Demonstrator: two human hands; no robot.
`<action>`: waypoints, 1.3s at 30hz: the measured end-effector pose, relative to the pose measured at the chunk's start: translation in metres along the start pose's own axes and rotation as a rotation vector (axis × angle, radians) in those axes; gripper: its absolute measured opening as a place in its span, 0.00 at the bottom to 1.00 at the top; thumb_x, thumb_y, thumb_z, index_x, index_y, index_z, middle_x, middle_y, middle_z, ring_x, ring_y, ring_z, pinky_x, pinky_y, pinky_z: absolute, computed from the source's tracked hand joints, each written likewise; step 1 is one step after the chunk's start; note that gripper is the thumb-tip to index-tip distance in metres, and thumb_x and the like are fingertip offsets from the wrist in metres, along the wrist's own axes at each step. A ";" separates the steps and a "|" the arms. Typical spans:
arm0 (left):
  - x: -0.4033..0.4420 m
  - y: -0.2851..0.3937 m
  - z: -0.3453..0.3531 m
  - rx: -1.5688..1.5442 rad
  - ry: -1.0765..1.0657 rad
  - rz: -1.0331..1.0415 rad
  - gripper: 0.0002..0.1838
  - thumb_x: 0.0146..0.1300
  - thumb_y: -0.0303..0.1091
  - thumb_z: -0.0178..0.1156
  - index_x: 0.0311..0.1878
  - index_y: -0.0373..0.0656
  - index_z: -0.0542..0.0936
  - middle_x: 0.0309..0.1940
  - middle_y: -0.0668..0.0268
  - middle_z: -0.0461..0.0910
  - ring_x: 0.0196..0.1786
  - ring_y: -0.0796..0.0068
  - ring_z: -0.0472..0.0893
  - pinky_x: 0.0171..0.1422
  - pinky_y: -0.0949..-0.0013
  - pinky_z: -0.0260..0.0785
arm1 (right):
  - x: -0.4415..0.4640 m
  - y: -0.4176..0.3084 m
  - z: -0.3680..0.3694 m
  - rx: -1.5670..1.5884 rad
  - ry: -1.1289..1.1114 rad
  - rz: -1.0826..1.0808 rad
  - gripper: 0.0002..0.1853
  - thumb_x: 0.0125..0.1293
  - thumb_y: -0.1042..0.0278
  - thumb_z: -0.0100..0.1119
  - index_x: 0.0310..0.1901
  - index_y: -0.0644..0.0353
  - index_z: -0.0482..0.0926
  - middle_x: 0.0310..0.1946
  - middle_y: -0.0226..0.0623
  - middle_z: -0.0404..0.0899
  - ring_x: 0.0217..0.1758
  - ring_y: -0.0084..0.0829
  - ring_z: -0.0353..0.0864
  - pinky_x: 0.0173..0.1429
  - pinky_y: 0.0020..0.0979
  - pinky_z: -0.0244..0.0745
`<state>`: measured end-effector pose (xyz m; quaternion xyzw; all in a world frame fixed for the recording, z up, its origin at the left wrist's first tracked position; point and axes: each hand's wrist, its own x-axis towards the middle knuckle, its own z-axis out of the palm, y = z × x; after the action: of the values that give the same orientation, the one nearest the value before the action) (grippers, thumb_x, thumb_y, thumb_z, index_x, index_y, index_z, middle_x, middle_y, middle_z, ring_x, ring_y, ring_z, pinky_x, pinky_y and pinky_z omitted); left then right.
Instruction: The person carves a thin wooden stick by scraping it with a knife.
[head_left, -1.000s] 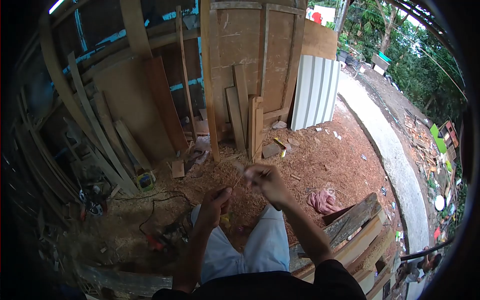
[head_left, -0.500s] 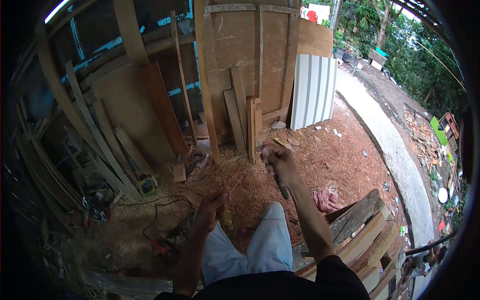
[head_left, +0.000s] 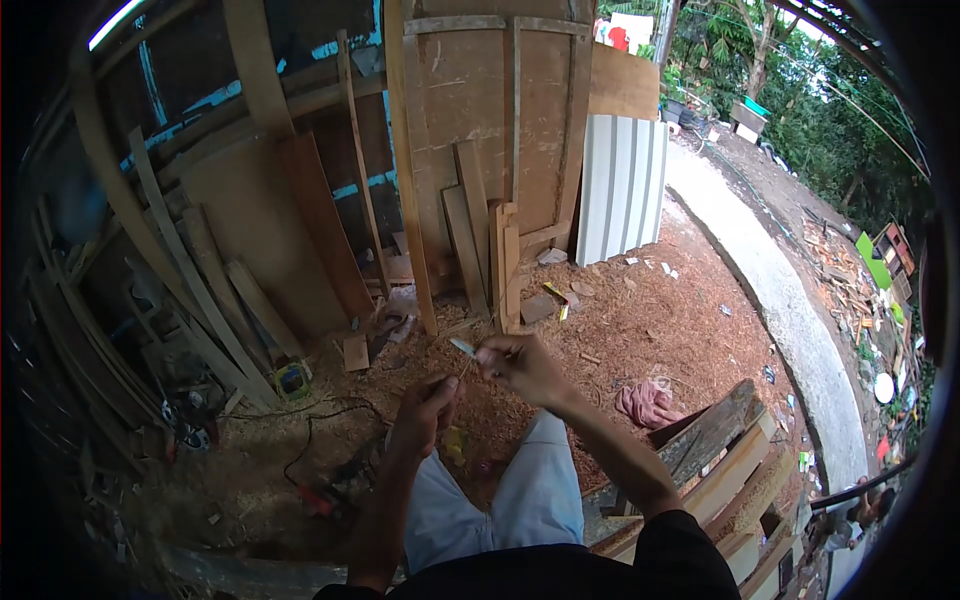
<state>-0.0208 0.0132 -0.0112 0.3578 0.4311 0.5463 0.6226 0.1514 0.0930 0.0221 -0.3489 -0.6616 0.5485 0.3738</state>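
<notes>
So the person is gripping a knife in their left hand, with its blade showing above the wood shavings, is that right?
Not quite: the head view shows the knife in the person's right hand, not the left hand. Its blade does show above the wood shavings.

Corrugated sheet [head_left: 622, 190]: nothing readable
Yellow scrap [head_left: 556, 292] on the wood shavings [head_left: 650, 320]: any print too small (blurred, too)
Knife blade [head_left: 462, 346]: no legible marking
</notes>
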 end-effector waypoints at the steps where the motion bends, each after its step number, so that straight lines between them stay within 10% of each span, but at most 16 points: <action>1: -0.001 0.001 0.001 0.000 -0.004 0.001 0.10 0.67 0.36 0.52 0.33 0.41 0.76 0.11 0.77 0.60 0.12 0.89 0.54 0.15 0.79 0.44 | -0.002 0.002 0.002 -0.030 -0.064 -0.040 0.11 0.68 0.64 0.53 0.33 0.62 0.79 0.19 0.25 0.74 0.17 0.13 0.64 0.21 0.18 0.59; 11: -0.010 0.001 0.001 0.092 -0.006 0.016 0.09 0.67 0.34 0.52 0.33 0.40 0.76 0.12 0.76 0.62 0.14 0.89 0.57 0.18 0.80 0.48 | 0.016 0.005 -0.039 0.051 0.296 -0.018 0.11 0.68 0.62 0.52 0.38 0.60 0.80 0.18 0.25 0.72 0.17 0.13 0.65 0.20 0.18 0.60; 28: -0.003 0.000 -0.010 0.209 0.046 0.001 0.10 0.68 0.34 0.52 0.33 0.40 0.77 0.14 0.78 0.61 0.15 0.90 0.57 0.18 0.80 0.50 | 0.041 0.002 -0.068 0.217 0.242 0.052 0.08 0.67 0.73 0.48 0.37 0.64 0.78 0.20 0.25 0.71 0.15 0.16 0.63 0.16 0.20 0.56; 32: -0.005 0.000 -0.028 0.203 0.021 -0.012 0.11 0.68 0.35 0.51 0.34 0.40 0.77 0.14 0.77 0.62 0.15 0.89 0.59 0.19 0.80 0.51 | 0.058 0.023 -0.113 0.205 0.570 -0.087 0.10 0.68 0.70 0.46 0.29 0.61 0.74 0.20 0.25 0.69 0.12 0.15 0.59 0.15 0.21 0.51; 39: 0.025 -0.009 -0.031 -0.118 0.031 0.111 0.11 0.68 0.38 0.51 0.44 0.39 0.74 0.24 0.71 0.71 0.26 0.81 0.70 0.32 0.74 0.63 | 0.031 0.026 -0.073 -0.119 0.335 0.117 0.13 0.68 0.59 0.52 0.39 0.62 0.77 0.23 0.27 0.74 0.23 0.16 0.68 0.26 0.21 0.62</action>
<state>-0.0455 0.0361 -0.0348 0.3354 0.3873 0.6097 0.6047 0.2020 0.1579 0.0083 -0.4950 -0.5998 0.4633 0.4249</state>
